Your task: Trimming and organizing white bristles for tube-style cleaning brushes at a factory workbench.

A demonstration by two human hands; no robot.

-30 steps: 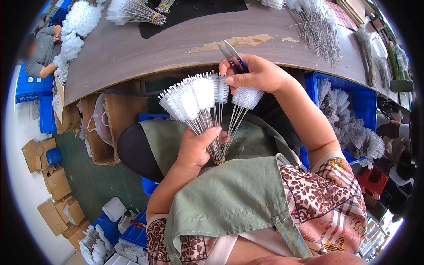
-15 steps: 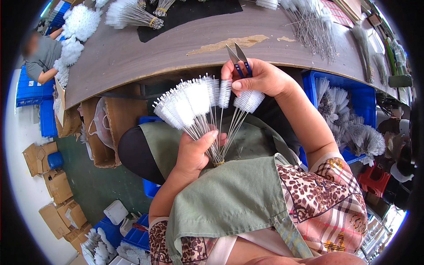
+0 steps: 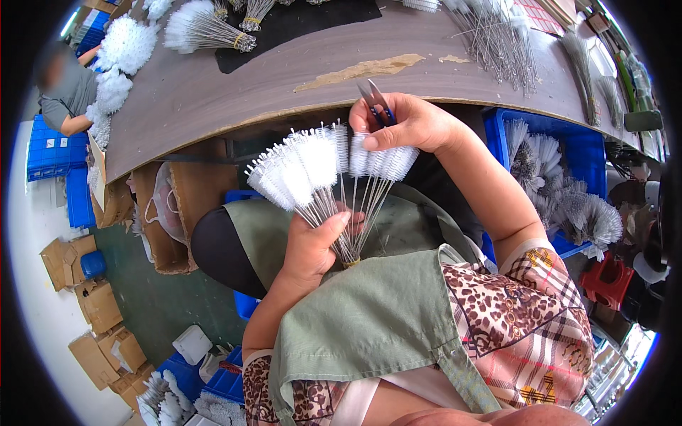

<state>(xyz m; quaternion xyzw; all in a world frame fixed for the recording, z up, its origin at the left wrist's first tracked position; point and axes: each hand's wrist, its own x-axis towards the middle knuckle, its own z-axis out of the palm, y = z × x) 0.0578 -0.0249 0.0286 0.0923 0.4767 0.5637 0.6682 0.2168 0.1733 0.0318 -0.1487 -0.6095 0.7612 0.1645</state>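
My left hand (image 3: 315, 241) is closed round the wire stems of a fanned bundle of white bristle brushes (image 3: 295, 165). A yellow band gathers the stem ends near my apron. On the right side of the fan, a smaller group of brush heads (image 3: 383, 162) stands apart from the rest, with a gap between. My right hand (image 3: 405, 124) touches the tops of that group with thumb and fingers. In the same hand is a pair of thread snips (image 3: 379, 106), its blades pointing up and away from the brushes.
The brown worktable (image 3: 270, 85) has a worn patch and a black mat (image 3: 284, 35) with banded brush bundles (image 3: 206, 28). Loose brushes (image 3: 497, 42) lie far right. A blue bin (image 3: 590, 163) of brushes stands at right, a cardboard box (image 3: 202, 199) under the table. A person (image 3: 67, 89) works far left.
The single brush by my right fingers has joined the group on the right, widening the gap from the left part. My right hand, with the snips, has shifted slightly down and left.
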